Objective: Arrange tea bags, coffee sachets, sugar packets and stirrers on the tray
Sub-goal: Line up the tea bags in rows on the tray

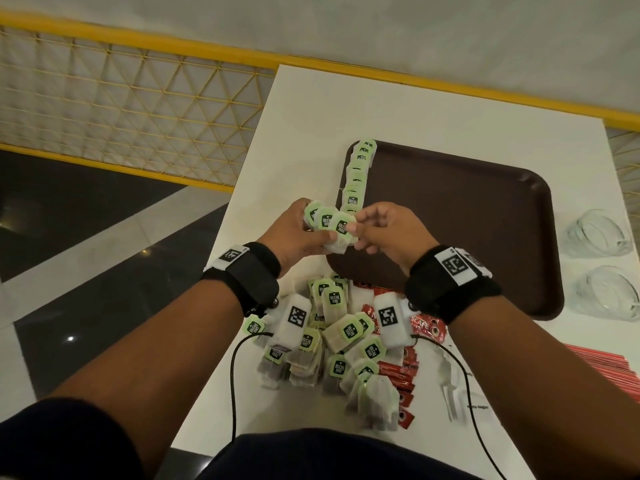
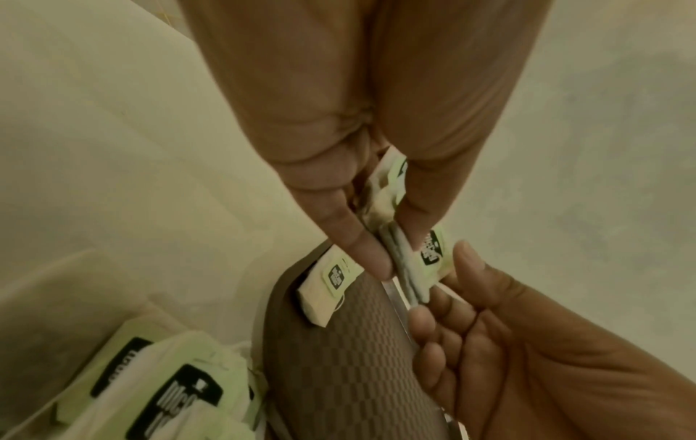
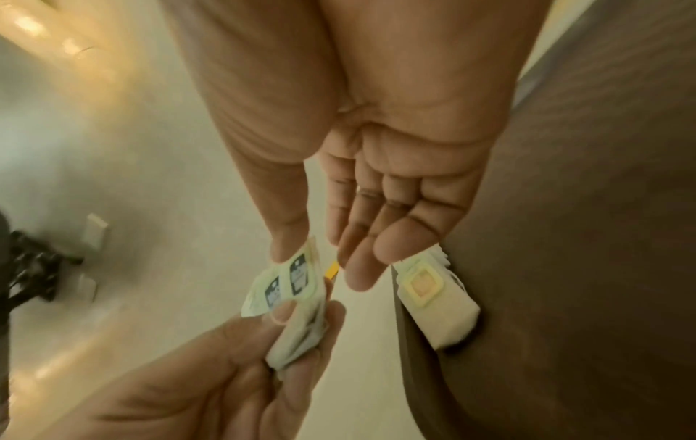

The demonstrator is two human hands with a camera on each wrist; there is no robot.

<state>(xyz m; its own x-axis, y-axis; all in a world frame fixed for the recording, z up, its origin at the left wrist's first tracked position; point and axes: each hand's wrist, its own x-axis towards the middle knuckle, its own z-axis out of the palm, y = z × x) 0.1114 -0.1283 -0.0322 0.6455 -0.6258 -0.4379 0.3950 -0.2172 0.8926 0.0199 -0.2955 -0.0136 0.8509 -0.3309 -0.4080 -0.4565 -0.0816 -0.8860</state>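
Note:
Over the near left corner of the brown tray (image 1: 467,220), my left hand (image 1: 313,237) grips a fanned bundle of green-tagged tea bags (image 1: 330,221). My right hand (image 1: 360,235) pinches the rightmost bag of that bundle by thumb and fingers. In the left wrist view the bundle (image 2: 405,262) sits between my left thumb and finger, with the right hand (image 2: 444,285) closing on its end. The right wrist view shows the right thumb on a tag (image 3: 297,271). A row of tea bags (image 1: 358,174) lies along the tray's left edge. A loose pile of tea bags (image 1: 341,341) lies near me.
Red coffee sachets (image 1: 398,375) lie right of the pile, and white packets (image 1: 474,403) further right. Red sticks (image 1: 606,362) sit at the table's right edge. Two glass cups (image 1: 599,237) stand right of the tray. A yellow railing (image 1: 138,98) runs behind the white table (image 1: 415,109).

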